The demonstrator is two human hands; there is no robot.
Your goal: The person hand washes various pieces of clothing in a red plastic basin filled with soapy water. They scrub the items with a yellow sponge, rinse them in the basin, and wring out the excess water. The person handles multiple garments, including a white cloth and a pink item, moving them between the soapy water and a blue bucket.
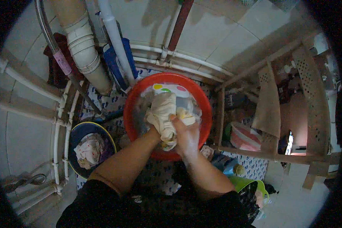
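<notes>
A cream-coloured cloth [164, 109] is bunched between my two hands over a red plastic basin [206, 114]. My left hand [156, 132] grips its left side, with most of the fingers hidden under the folds. Wet and whitish, as if with suds, my right hand [185, 134] is closed around the cloth's right side. Sudsy water [141, 114] and other wet cloth lie in the basin. At its far side shows a white item with yellow, green and pink spots [171, 88], partly covered by the cream cloth.
A dark bucket with a yellow rim [114, 139] holds clothes at the left. White pipes [57, 136] line the walls. A wooden-framed shelf [221, 114] stands at the right, with a blue bottle [230, 168] and a green bin [245, 182] near it.
</notes>
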